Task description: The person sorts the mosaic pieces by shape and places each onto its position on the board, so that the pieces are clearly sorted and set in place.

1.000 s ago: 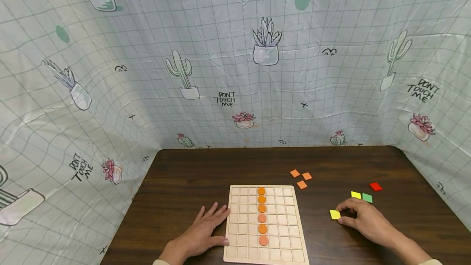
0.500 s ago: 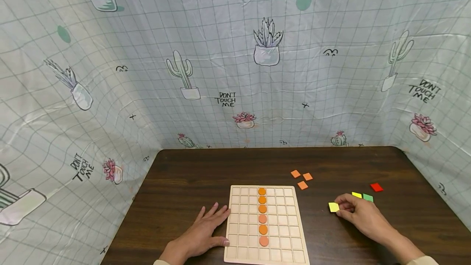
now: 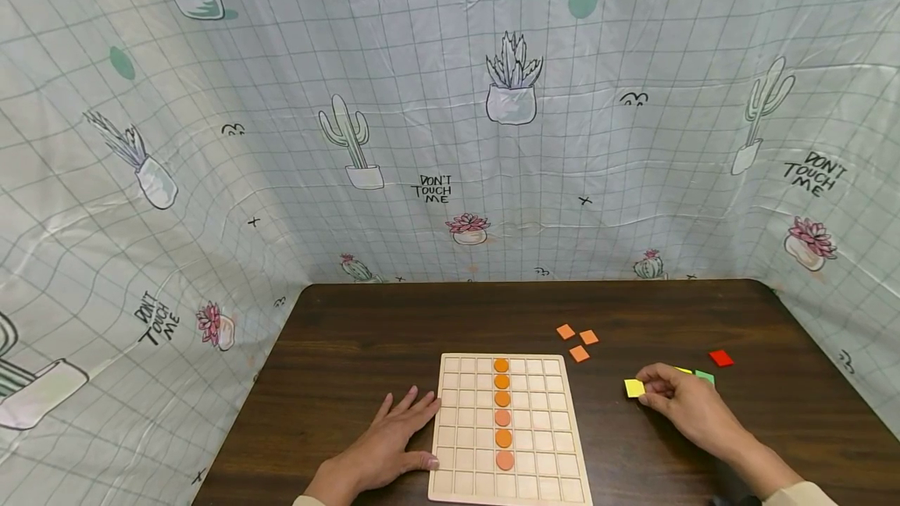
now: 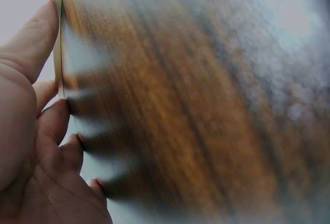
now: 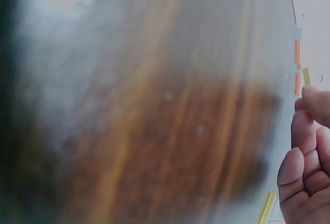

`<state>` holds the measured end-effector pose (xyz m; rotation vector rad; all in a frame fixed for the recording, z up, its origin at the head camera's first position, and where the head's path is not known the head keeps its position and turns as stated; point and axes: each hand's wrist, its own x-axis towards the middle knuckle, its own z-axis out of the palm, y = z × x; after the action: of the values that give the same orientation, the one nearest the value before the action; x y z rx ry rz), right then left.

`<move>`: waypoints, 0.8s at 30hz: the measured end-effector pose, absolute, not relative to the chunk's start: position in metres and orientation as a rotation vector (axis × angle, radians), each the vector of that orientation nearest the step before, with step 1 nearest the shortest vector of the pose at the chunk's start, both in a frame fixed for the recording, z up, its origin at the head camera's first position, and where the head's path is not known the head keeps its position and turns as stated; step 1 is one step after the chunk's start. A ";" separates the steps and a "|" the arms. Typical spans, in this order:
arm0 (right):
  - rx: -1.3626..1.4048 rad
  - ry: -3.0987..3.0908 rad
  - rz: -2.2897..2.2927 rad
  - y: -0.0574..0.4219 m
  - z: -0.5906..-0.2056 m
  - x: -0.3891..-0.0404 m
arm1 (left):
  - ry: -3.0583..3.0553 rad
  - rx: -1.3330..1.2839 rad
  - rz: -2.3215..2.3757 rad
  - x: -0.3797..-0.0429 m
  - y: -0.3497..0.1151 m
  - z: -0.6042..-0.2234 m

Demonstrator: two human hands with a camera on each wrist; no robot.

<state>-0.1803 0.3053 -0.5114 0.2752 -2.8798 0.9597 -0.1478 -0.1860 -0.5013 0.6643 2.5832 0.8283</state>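
1. Yellow tile (image 3: 634, 388), at the lower right of the frame, is in my grip; leftmost, at lower centre-left, my left hand (image 3: 387, 443) lies with fingers spread, thumb touching the left edge of the wooden board (image 3: 464, 418).
2. At lower centre, that board carries six discs (image 3: 502, 398), orange and paler, in one column.
3. Up and right of it lie three orange tiles (image 3: 580, 354).
4. Farther right, my right hand (image 3: 696, 408) pinches the tile by its right side. I judge it light, thin, stiff, perhaps slippery; edges are the best hold.
5. Rightmost: a half-hidden second yellow tile (image 3: 683, 369), a green tile (image 3: 705, 377), then a red tile (image 3: 721, 358).
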 end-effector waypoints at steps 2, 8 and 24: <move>0.281 -2.866 0.974 0.304 -0.511 -0.181 | 2.584 0.665 0.826 -0.147 -0.186 -0.501; 0.295 -2.832 1.010 0.298 -0.510 -0.184 | 2.587 0.665 0.818 -0.147 -0.185 -0.501; 0.257 -2.790 1.060 0.266 -0.507 -0.197 | 2.573 0.657 0.822 -0.147 -0.185 -0.500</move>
<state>-0.1969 0.2663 -0.5069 0.2567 -2.7897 1.0599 -0.1473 -0.1855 -0.5003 0.6570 2.5726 0.8216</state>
